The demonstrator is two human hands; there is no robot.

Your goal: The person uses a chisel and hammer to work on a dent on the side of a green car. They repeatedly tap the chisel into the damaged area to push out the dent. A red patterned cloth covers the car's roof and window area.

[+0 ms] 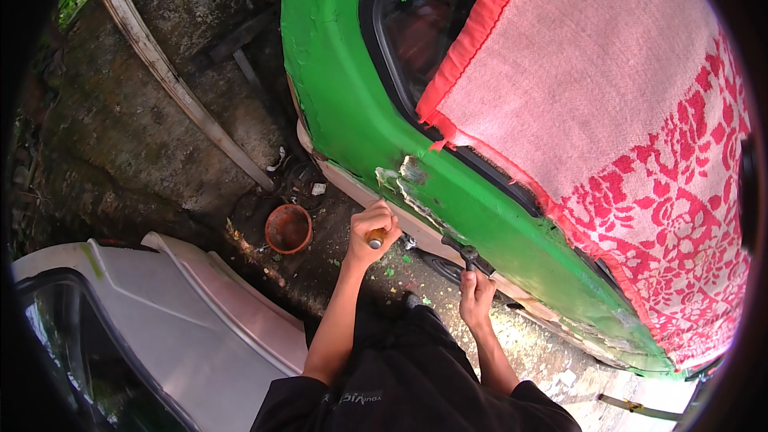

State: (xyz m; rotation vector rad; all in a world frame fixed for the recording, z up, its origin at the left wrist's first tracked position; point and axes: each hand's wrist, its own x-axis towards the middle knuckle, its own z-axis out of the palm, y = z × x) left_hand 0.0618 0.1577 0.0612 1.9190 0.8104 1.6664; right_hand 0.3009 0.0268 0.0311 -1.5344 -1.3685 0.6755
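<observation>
My left hand (pixel 370 224) is closed around an amber-handled tool (pixel 375 239) with a metal end cap, held close to the lower side of the green car body (pixel 344 112). The tool's far end is hidden behind the fist. Just beyond that fist, a patch of chipped, flaking paint (pixel 412 170) breaks the green surface. To the right and a little nearer, my right hand (pixel 477 294) grips a dark hammer (pixel 470 256) by its handle. The hammer's head is up beside the pale lower edge of the car, apart from the amber handle.
A pink and red floral towel (pixel 560 72) drapes over the car's roof and window. A terracotta pot (pixel 289 229) stands on the ground to the left. Behind it leans a long pale strip (pixel 172 72). A silver car (pixel 168 312) stands close on my left. Paint chips litter the ground.
</observation>
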